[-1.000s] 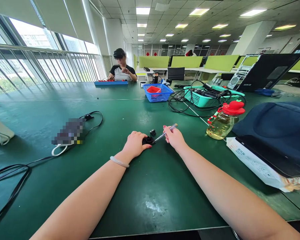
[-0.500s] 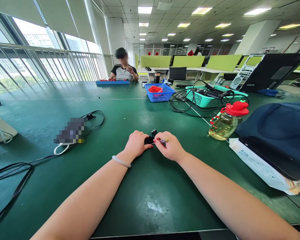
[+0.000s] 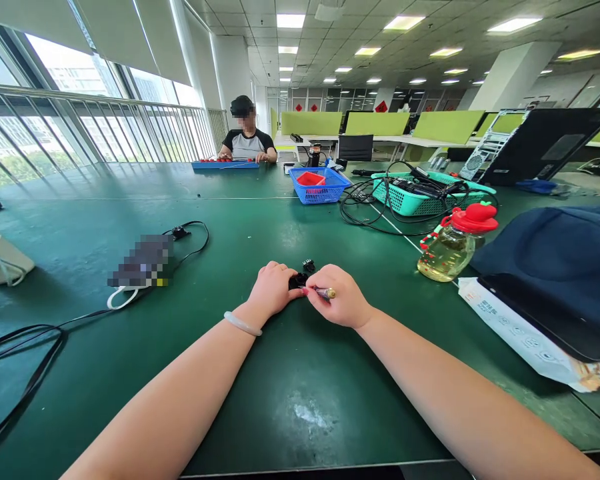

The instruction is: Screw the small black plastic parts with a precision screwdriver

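Observation:
My left hand (image 3: 274, 288), with a pale bangle at the wrist, is closed on a small black part (image 3: 298, 281) held low at the table top. Its fingers hide much of that part, and I cannot make out its exact kind. In a pen-like grip, my right hand (image 3: 341, 297) is closed on a slim pen-shaped tool (image 3: 326, 293) with a gold end. The tool's front end points left to the black part and is hidden by the fingers. Just beyond both hands lies another small black piece (image 3: 309, 265), touched by neither hand.
Across the green table (image 3: 240, 227) sits a person (image 3: 250, 137) behind a blue tray (image 3: 225, 165). A blue basket (image 3: 325, 190), a green cable basket (image 3: 410, 203) and a red-lidded bottle (image 3: 447, 253) stand ahead to the right. A phone (image 3: 555, 313) lies right; a cabled device (image 3: 143, 260) lies left.
My right hand has tilted slightly, and the tool's gold end has dropped a little. My left hand stays put. The person across has lowered a raised hand to the table.

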A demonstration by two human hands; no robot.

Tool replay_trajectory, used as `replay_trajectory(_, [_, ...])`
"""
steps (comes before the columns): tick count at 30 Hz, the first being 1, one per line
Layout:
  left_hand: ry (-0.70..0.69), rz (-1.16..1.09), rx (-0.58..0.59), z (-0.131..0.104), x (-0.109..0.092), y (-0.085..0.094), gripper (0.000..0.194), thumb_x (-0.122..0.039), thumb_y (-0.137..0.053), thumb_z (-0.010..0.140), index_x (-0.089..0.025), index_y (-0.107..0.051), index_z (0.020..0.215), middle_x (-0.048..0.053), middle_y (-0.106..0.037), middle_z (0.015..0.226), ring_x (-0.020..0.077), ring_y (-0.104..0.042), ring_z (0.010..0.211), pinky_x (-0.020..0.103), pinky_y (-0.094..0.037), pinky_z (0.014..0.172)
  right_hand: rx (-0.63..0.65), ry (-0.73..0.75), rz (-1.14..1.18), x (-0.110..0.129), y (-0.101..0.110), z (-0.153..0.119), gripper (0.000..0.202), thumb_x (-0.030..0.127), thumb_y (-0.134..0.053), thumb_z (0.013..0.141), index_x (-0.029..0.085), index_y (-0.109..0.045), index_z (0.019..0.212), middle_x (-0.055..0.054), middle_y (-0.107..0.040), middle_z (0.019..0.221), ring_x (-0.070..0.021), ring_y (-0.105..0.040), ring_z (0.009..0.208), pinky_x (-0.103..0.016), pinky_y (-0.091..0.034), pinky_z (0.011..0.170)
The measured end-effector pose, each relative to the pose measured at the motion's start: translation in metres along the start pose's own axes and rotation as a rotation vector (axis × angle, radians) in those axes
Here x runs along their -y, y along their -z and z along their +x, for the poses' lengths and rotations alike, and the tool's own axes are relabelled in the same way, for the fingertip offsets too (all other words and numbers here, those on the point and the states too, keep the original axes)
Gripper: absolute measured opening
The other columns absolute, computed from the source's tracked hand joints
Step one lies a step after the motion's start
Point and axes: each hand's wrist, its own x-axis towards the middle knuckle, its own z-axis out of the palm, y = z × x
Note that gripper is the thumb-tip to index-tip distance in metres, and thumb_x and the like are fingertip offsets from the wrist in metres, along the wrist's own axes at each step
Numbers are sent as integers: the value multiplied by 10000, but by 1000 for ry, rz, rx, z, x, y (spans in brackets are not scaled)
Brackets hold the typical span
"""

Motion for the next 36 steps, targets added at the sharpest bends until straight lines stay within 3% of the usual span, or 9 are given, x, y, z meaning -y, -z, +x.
replay_trajectory(4, [7,-3,13,0,1,-1,323,-380,-657,874,-216,-699,1148,89,-714,1107,284,-569,1118,412,-442,978,100,108,-43,3,-5,3,213,223,-466,937,227,-533,735,-10,-642,674,-154,-502,606,-326,-394,708])
replay_trajectory(7, [10,0,18,0,1,-1,311,-363,-648,881,-221,-696,1154,86,-711,1117,282,-560,1139,406,-439,980,125,71,-47,6,-7,4,216,231,-461,937,223,-523,730,-10,-632,671,-153,-504,610,-325,-388,718])
replay_trajectory(15, [-23,-12,-4,0,0,3,404,-515,-712,814,-197,-719,1063,100,-719,1005,301,-578,1056,431,-458,927,5,-517,274,-3,-5,6,276,378,-451,932,236,-491,699,32,-518,594,-141,-469,550,-269,-368,566])
replay_trajectory(18, [-16,-19,-5,0,0,3,425,-524,-730,796,-209,-715,1081,95,-722,1017,302,-579,1058,431,-452,928,-12,-641,325,-8,-4,5,313,438,-438,929,239,-492,694,44,-471,531,-140,-439,502,-272,-353,530])
replay_trajectory(20, [-18,-14,1,0,0,4,416,-520,-730,797,-209,-717,1073,95,-723,1013,304,-578,1065,430,-450,931,-19,-614,279,-6,-4,5,304,423,-443,925,237,-504,693,35,-492,543,-144,-455,517,-276,-356,542])
replay_trajectory(25, [-17,10,-15,-1,-1,2,342,-469,-683,851,-195,-718,1053,101,-714,1005,304,-575,1077,426,-454,928,75,-314,101,9,-3,7,230,283,-471,895,230,-499,673,9,-568,607,-154,-496,598,-299,-390,675])
replay_trajectory(28, [-16,17,-19,-1,-1,1,312,-455,-664,868,-205,-718,1047,97,-712,1007,296,-570,1092,420,-451,933,112,-298,129,11,-3,8,222,266,-469,891,228,-490,673,13,-573,615,-146,-489,594,-302,-395,691])
replay_trajectory(32, [-26,20,-9,0,0,2,393,-520,-702,822,-199,-718,1049,95,-717,999,295,-580,1062,416,-455,920,32,-539,296,-4,-6,6,268,401,-468,907,234,-500,699,25,-547,597,-144,-486,569,-277,-370,582])
replay_trajectory(36, [-12,19,-6,1,0,3,426,-535,-706,814,-203,-718,1080,97,-723,1021,297,-579,1065,415,-450,925,-43,-805,615,-27,-13,1,398,599,-516,848,238,-476,687,67,-467,470,-137,-484,478,-287,-422,578])
